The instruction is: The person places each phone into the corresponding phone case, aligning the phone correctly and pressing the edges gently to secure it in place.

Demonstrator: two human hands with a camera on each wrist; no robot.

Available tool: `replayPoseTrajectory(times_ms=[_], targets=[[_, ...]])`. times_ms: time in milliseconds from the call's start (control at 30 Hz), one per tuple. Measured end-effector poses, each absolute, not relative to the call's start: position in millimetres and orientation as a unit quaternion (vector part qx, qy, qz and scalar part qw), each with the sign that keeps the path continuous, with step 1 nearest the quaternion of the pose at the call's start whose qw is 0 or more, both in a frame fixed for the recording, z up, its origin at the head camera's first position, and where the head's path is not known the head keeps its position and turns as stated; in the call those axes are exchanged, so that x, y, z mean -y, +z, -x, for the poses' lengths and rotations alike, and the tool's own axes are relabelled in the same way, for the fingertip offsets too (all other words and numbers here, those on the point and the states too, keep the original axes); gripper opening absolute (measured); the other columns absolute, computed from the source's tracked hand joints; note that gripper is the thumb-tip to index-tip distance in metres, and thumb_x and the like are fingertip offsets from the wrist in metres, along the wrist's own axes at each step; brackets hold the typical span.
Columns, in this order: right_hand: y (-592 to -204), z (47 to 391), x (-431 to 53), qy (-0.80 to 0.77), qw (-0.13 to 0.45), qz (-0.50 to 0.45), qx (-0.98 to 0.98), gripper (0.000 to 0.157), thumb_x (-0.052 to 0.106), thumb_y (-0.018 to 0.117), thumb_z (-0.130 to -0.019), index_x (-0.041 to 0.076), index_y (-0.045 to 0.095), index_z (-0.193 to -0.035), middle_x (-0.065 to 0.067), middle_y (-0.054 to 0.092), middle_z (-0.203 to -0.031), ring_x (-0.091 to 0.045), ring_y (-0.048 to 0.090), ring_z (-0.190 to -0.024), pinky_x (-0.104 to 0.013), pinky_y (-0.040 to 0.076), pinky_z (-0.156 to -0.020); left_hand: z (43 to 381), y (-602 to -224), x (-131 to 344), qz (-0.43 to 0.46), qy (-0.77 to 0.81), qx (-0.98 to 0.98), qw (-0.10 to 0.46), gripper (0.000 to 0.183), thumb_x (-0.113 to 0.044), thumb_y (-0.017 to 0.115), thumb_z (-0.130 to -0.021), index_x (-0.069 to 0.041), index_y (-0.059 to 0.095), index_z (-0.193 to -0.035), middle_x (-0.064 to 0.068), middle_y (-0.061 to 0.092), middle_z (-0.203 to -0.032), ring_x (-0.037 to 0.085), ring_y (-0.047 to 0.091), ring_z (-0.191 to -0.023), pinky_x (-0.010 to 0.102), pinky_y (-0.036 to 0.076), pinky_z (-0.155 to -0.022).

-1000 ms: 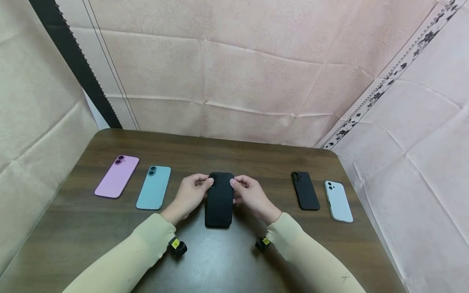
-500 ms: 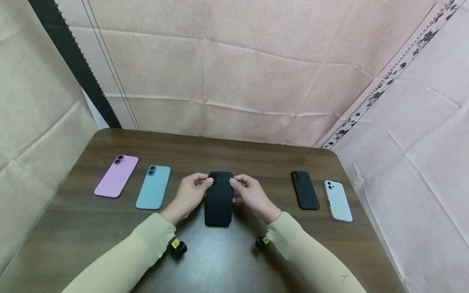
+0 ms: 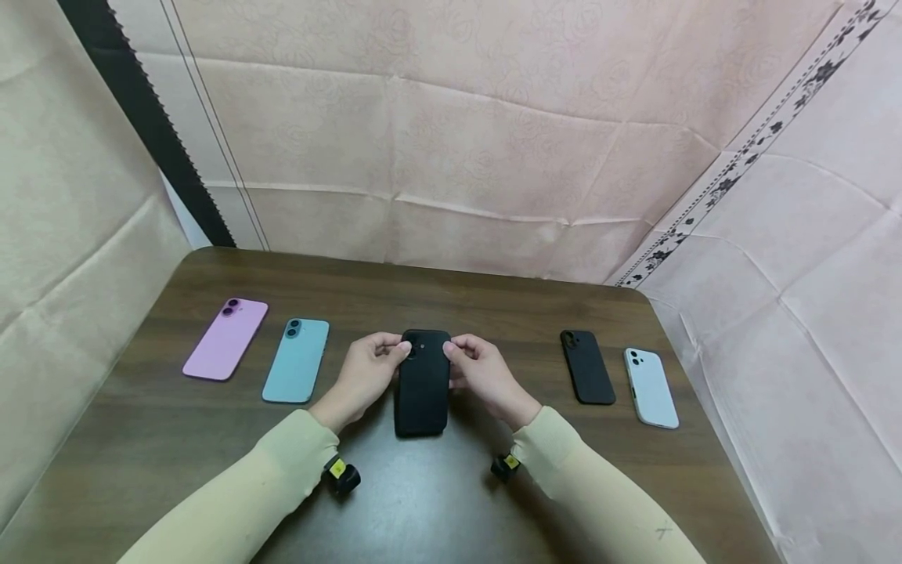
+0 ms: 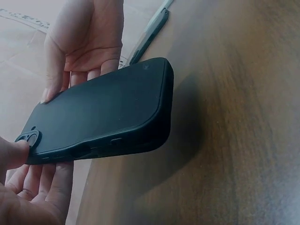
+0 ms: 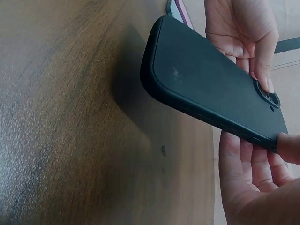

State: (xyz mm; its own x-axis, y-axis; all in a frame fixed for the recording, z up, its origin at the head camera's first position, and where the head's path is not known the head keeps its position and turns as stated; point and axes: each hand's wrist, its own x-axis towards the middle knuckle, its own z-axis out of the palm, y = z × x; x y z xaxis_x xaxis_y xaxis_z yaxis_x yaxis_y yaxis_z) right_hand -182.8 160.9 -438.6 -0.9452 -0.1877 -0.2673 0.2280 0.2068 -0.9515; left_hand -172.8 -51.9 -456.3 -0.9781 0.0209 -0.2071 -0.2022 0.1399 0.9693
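A black-cased phone (image 3: 421, 392) is held back side up at the middle of the table, its camera end away from me. My left hand (image 3: 366, 372) pinches its far left edge, with the thumb by the camera ring (image 5: 268, 95) and the fingers underneath. On the opposite edge, my right hand (image 3: 489, 378) grips the far right corner in the same way, thumb on the back. Both wrist views show the phone's near end raised over the wood, casting a shadow. Its underside is hidden.
To the left lie a purple phone (image 3: 225, 339) and a light blue phone (image 3: 296, 362). A black phone (image 3: 588, 368) and a pale white-blue phone (image 3: 651, 389) lie on the right. Cloth curtains (image 3: 423, 141) hang behind the wooden table (image 3: 493, 290).
The near end of the black-cased phone has shifted very slightly away from me. Both hands keep the same grip, and the other phones have not moved.
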Motion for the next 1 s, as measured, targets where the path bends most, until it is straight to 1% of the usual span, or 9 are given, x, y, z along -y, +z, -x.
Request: replayPoseTrajectory(times_ms=[167, 267, 400, 533, 667, 833, 1000], targets=[[-439.0, 182.8, -161.8, -0.629, 0.164, -0.014, -0.76, 0.023, 0.024, 0.061, -0.111, 0.004, 0.068, -0.119, -0.009, 0.075, -0.102, -0.02, 0.073, -0.089, -0.039, 0.065, -0.078, 173.5, -457.0, 51.3, 0.061, 0.655, -0.746, 0.098, 0.039, -0.026, 0.064, -0.11, -0.002, 0.064, -0.14, 0.016, 0.072, -0.129, 0.027, 0.067, -0.114, 0.045, 0.058, -0.1], [-438.0, 182.0, -161.9, -0.629, 0.165, -0.012, -0.76, 0.022, 0.023, 0.061, -0.111, 0.004, 0.068, -0.119, -0.008, 0.075, -0.101, -0.02, 0.073, -0.089, -0.038, 0.065, -0.078, 173.8, -457.9, 50.9, 0.063, 0.659, -0.741, 0.107, 0.041, -0.029, 0.063, -0.111, -0.002, 0.063, -0.142, 0.015, 0.07, -0.133, 0.025, 0.066, -0.117, 0.043, 0.057, -0.102], [-438.4, 181.6, -161.4, -0.631, 0.167, -0.011, -0.758, 0.021, 0.022, 0.061, -0.112, 0.004, 0.068, -0.118, -0.008, 0.076, -0.099, -0.02, 0.073, -0.088, -0.037, 0.065, -0.077, 174.0, -458.6, 51.4, 0.055, 0.673, -0.73, 0.11, 0.04, -0.033, 0.06, -0.112, -0.003, 0.064, -0.138, 0.015, 0.072, -0.129, 0.023, 0.067, -0.112, 0.039, 0.058, -0.098], [-440.0, 180.9, -160.9, -0.631, 0.168, -0.01, -0.757, 0.021, 0.022, 0.061, -0.111, 0.003, 0.068, -0.117, -0.007, 0.075, -0.098, -0.02, 0.072, -0.087, -0.039, 0.065, -0.078, 174.2, -459.3, 52.6, 0.041, 0.68, -0.724, 0.109, 0.042, -0.039, 0.056, -0.113, -0.005, 0.066, -0.135, 0.013, 0.074, -0.126, 0.022, 0.068, -0.105, 0.035, 0.059, -0.091], [-440.1, 179.9, -160.1, -0.629, 0.17, -0.008, -0.759, 0.021, 0.023, 0.061, -0.111, 0.003, 0.068, -0.117, -0.008, 0.075, -0.099, -0.021, 0.072, -0.087, -0.041, 0.065, -0.081, 174.0, -459.5, 53.3, 0.038, 0.671, -0.733, 0.106, 0.046, -0.043, 0.054, -0.113, -0.005, 0.068, -0.134, 0.012, 0.075, -0.123, 0.02, 0.067, -0.101, 0.033, 0.058, -0.088], [-439.3, 179.3, -159.7, -0.628, 0.172, -0.006, -0.759, 0.022, 0.023, 0.062, -0.111, 0.003, 0.068, -0.119, -0.009, 0.075, -0.1, -0.021, 0.072, -0.088, -0.042, 0.065, -0.082, 173.4, -457.9, 53.3, 0.037, 0.663, -0.741, 0.104, 0.045, -0.041, 0.052, -0.114, -0.004, 0.068, -0.135, 0.013, 0.075, -0.121, 0.02, 0.068, -0.099, 0.034, 0.058, -0.088], [-439.9, 179.2, -159.9, -0.629, 0.174, -0.005, -0.758, 0.022, 0.023, 0.061, -0.111, 0.004, 0.069, -0.118, -0.008, 0.075, -0.099, -0.02, 0.072, -0.087, -0.04, 0.065, -0.08, 172.3, -456.9, 53.3, 0.035, 0.664, -0.739, 0.106, 0.044, -0.037, 0.052, -0.115, -0.002, 0.068, -0.135, 0.013, 0.076, -0.117, 0.017, 0.069, -0.094, 0.031, 0.057, -0.084]])
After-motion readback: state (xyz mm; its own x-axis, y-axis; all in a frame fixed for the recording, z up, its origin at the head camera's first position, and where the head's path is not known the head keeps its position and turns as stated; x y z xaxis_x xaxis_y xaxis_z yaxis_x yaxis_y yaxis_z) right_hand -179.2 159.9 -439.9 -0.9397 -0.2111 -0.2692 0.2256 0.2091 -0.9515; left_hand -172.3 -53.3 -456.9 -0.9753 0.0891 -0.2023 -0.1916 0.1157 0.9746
